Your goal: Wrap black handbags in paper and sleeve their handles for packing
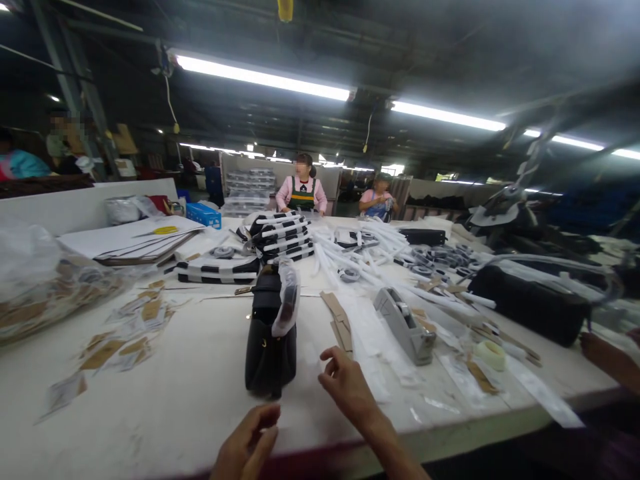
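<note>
A black handbag [263, 363] with small gold-coloured fittings lies on the white worktable [165, 407] in front of me. Clear plastic wraps a curved dark piece [287, 300] resting along its far right side. My left hand [247, 440] is just in front of the bag's near end, thumb and fingers apart, with nothing between them. To the right of the bag, my right hand [347, 387] hovers with loosely bent fingers, also holding nothing. Neither hand touches the bag. Beyond my right hand are a brown cardboard strip [337, 320] and a grey tape dispenser [406, 327].
Paper tags [103, 350] are scattered at left. Black-and-white wrapped bags [283, 237] are stacked behind the handbag. White tubes [370, 247], a tape roll [491, 355] and a large black bag [530, 303] occupy the right. A co-worker's hand [605, 357] is at far right; people sit opposite.
</note>
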Demonstrator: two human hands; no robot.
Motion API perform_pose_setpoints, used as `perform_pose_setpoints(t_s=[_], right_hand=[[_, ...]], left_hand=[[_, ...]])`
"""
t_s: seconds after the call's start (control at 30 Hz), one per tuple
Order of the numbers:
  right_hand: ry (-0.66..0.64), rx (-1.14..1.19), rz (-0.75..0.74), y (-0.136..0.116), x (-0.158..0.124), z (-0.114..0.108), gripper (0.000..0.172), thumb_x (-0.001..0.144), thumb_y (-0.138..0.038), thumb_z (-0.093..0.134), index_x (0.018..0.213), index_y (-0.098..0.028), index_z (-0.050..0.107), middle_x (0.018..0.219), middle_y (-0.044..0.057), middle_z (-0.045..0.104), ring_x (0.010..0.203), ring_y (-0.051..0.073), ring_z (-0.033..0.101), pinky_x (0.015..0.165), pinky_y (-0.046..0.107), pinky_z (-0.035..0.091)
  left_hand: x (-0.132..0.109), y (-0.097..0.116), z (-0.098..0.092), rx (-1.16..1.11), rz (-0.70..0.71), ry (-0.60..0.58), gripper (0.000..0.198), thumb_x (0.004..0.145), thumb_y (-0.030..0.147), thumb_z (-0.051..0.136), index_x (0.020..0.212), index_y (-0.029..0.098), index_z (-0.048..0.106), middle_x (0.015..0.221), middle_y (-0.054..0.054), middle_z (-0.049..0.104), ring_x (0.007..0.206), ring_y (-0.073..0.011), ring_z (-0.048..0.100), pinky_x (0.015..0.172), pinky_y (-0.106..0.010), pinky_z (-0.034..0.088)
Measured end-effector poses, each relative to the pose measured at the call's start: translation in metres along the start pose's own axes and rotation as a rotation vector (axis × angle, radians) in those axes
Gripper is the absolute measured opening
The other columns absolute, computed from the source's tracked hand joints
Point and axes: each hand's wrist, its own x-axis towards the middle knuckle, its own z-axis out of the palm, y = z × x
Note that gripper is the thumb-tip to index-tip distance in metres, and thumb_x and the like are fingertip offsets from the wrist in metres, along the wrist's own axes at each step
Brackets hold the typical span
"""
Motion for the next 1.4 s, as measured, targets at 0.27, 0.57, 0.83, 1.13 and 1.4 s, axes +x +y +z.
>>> perform_pose_setpoints(t_s=[0.27,0.57,0.83,1.13,1.4], right_hand=[[0.021,0.241,-0.147,-0.048,-0.055,0.030,0.013,0.078,-0.022,0.063,0.091,-0.024,0.060,0.069,-0.002,0.061,0.059,0.014,0.056,0.056,0.024,0.041],[-0.087,0.731,0.084,-0.053,-0.047,0.005,0.056,0.063,-0.032,0.082,0.115,-0.021,0.063,0.107,0.006,0.067,0.087,0.019,0.063,0.073,0.029,0.050],[-0.248,0.787,0.106,-0.062,-0.047,0.021,0.013,0.068,-0.027,0.074,0.066,-0.016,0.068,0.057,-0.002,0.062,0.054,0.011,0.053,0.055,0.023,0.040],[-0.166,0.635,0.091,-0.070,-0.049,0.033,0.013,0.070,-0.021,0.068,0.059,-0.016,0.064,0.056,-0.002,0.063,0.054,0.011,0.054,0.054,0.022,0.041],[-0.147,0.580,0.133,-0.035,-0.021,0.025,0.038,0.076,-0.053,0.070,0.072,-0.016,0.069,0.064,0.003,0.066,0.059,0.015,0.057,0.056,0.026,0.045]], left_hand=[[0.019,0.033,0.034,-0.310,-0.018,-0.016,0.050,0.075,0.067,0.065,0.085,0.018,0.065,0.083,-0.005,0.066,0.084,-0.0237,0.063,0.077,-0.031,0.052],[0.008,0.048,-0.005,-0.175,0.062,-0.292,0.037,0.086,0.054,0.059,0.078,0.018,0.062,0.069,-0.001,0.060,0.066,-0.0163,0.053,0.065,-0.025,0.044],[-0.008,0.063,-0.024,0.079,0.094,-0.296,0.025,0.086,0.039,0.053,0.083,0.021,0.069,0.074,-0.003,0.064,0.071,-0.0200,0.056,0.072,-0.027,0.045],[-0.003,0.028,-0.007,-0.213,-0.108,-0.110,0.042,0.074,0.057,0.067,0.069,0.017,0.055,0.063,0.002,0.052,0.059,-0.0140,0.046,0.057,-0.024,0.038],[-0.012,0.036,-0.014,-0.138,-0.151,0.033,0.031,0.076,0.043,0.064,0.065,0.016,0.056,0.059,0.002,0.052,0.056,-0.0117,0.043,0.054,-0.022,0.034]])
